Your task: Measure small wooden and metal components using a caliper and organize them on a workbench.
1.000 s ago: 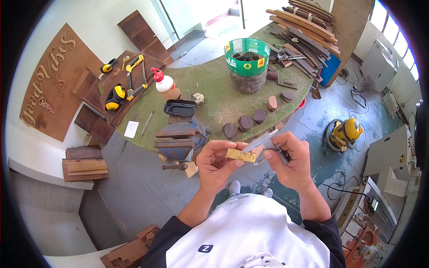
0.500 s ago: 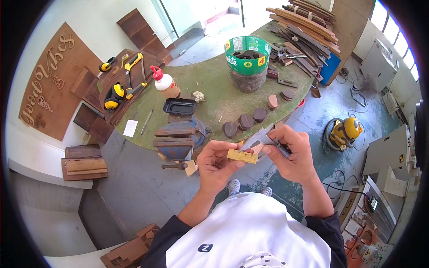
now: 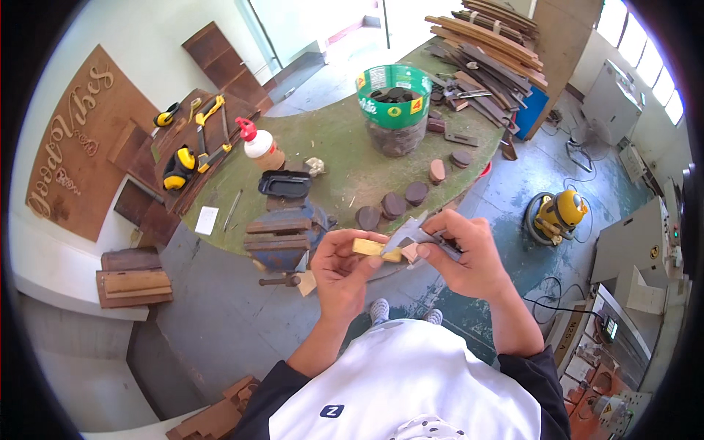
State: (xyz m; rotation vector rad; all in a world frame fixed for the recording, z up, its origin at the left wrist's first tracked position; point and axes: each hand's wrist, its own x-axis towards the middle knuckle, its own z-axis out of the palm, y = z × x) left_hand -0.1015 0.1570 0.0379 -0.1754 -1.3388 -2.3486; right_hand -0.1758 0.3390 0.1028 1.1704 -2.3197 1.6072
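Note:
My left hand point(image 3: 339, 271) pinches a small yellow rectangular block point(image 3: 369, 247) between thumb and fingers, in front of my chest. Closed on a folded grey sheet point(image 3: 405, 232), which looks like sandpaper, my right hand point(image 3: 467, 257) is close beside it. A pointed edge of the sheet overlaps the block's right end. Next to my right thumb shows a small pinkish piece point(image 3: 409, 252), perhaps wood; how it is held is partly hidden. Dark round wooden pieces point(image 3: 394, 205) lie on the green workbench point(image 3: 323, 136) just beyond my hands.
A blue bench vise point(image 3: 282, 235) is at the bench's near edge, left of my hands, with a black tray point(image 3: 284, 183) behind it. Farther off are a glue bottle point(image 3: 260, 145), a green-banded tub point(image 3: 394, 110) and stacked wood strips point(image 3: 488, 48). A yellow vacuum point(image 3: 561, 216) stands right.
The grey sheet has come over the yellow block's right end, and the block has turned slightly in my left fingers. Both hands have shifted a little left in the view.

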